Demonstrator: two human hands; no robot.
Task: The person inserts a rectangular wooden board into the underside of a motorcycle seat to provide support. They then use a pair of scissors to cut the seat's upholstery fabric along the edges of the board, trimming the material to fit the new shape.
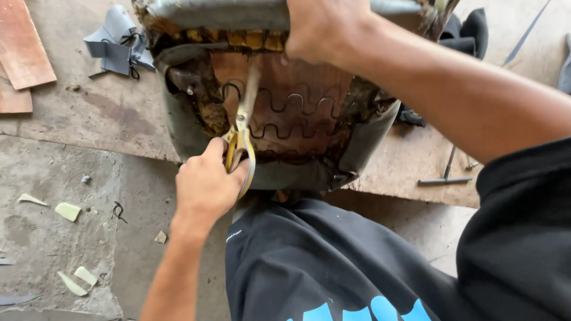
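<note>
The left hand [205, 181] was closed around the yellow handles of a pair of scissors [241, 134], with the fingers pushed through the loops. The blades pointed upward and away from the person, into the open underside of an old seat cushion [279, 113]. I could not tell if the blades were open or pressed together, because they were blurred.

The right hand [318, 27] was closed over the top edge of the seat cushion and held it upright, with the fingers hidden behind the edge. The cushion stood on a wooden board [113, 113] that lay on the concrete floor [47, 232]. Its lower part rested near the front edge of the board, just in front of the person's black shirt [333, 261]. Inside the cushion, wavy metal springs [291, 107] crossed a brown backing, and torn grey cover material hung along its sides.

A grey scrap of cover [116, 41] lay on the board toward its far left part, near a reddish wooden plank [21, 44]. A metal T-shaped tool [446, 175] lay near the board's front right edge. Small pale foam pieces [67, 211] were scattered on the floor to the left.
</note>
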